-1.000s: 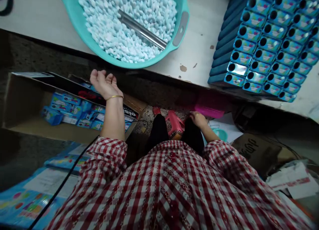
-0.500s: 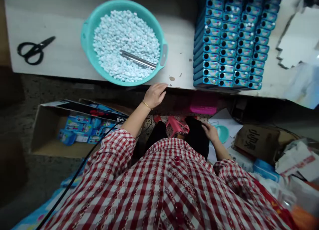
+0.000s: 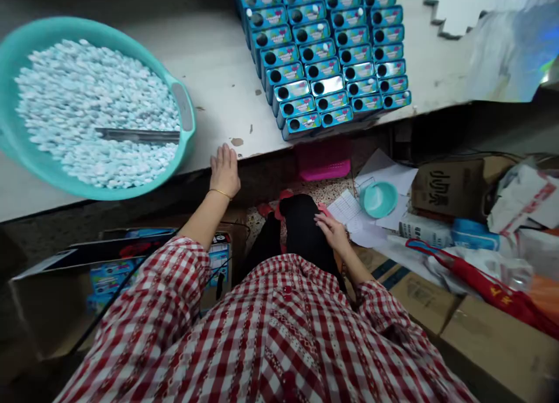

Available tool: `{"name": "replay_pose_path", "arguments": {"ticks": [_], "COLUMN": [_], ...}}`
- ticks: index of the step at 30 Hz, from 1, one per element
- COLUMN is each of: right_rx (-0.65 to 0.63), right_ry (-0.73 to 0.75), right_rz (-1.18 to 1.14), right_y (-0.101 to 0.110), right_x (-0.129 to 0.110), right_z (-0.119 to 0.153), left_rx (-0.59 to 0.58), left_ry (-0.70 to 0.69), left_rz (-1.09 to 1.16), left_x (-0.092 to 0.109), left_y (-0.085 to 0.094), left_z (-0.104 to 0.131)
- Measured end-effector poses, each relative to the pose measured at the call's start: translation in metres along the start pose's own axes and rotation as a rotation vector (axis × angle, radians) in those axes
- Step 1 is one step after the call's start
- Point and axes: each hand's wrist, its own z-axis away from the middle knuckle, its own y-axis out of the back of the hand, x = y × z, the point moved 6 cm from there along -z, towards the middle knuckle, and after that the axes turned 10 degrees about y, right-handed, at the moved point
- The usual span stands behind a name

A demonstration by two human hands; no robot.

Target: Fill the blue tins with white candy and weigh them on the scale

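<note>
My left hand [image 3: 225, 173] rests at the table's front edge, palm down, its fingers apart and holding nothing. Just left of it stands a large turquoise basin [image 3: 188, 149] filled with small pale blue and white pieces [image 3: 91, 100]. A metal tube [image 3: 137, 135] lies on the pieces. Over my dark-trousered leg [image 3: 301, 222] is my right hand [image 3: 334, 231], empty, with fingers spread. Rows of upright blue tins [image 3: 314, 53], each with a dark round hole on top, stand on the table beyond both hands.
White table [image 3: 213, 100] with chipped paint. Below are an open carton [image 3: 48, 310] of blue packs at left, a pink basket [image 3: 325, 164], a small turquoise bowl [image 3: 379, 199] on papers, and cartons [image 3: 502, 339] at right. A black cable crosses the left side.
The view has turned and shifted rightward, so the basin and tins appear farther left. My left hand still touches the table edge; my right hand now lies over the leg.
</note>
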Motion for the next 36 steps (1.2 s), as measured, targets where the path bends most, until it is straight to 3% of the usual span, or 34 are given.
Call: {"name": "replay_pose_path", "arguments": {"ticks": [4, 12, 14, 18, 20, 24, 29, 33, 36], "right_rx": [-0.023, -0.07, -0.028, 0.186, 0.164, -0.109, -0.343, -0.369, -0.335], "right_ry": [0.052, 0.113, 0.126, 0.066, -0.014, -0.069, 0.088, 0.092, 0.002], "right_rz": [0.047, 0.151, 0.188, 0.285, 0.333, 0.391, 0.314, 0.318, 0.348], "right_y": [-0.007, 0.006, 0.013, 0.037, 0.041, 0.017, -0.045, -0.071, -0.074], "right_x": [-0.01, -0.013, -0.004, 0.035, 0.063, 0.108, 0.119, 0.117, 0.124], "right_z": [-0.011, -0.039, -0.048, -0.062, -0.068, -0.092, -0.168, -0.23, -0.249], "left_rx": [0.016, -0.03, -0.06, -0.065, -0.057, -0.019, 0.059, 0.105, 0.111], "left_ry": [-0.007, 0.024, 0.03, 0.043, 0.059, 0.103, 0.181, 0.231, 0.242], "left_rz": [0.027, -0.089, -0.116, -0.137, -0.142, -0.141, -0.112, -0.126, -0.163], "left_x": [-0.005, 0.001, 0.001, -0.004, -0.006, -0.007, -0.007, -0.005, -0.005], "left_y": [0.0, 0.005, 0.004, 0.002, 0.0, -0.004, -0.008, -0.01, -0.01], "left_z": [-0.004, -0.003, -0.004, -0.007, -0.007, -0.005, 0.002, 0.005, 0.006]}}
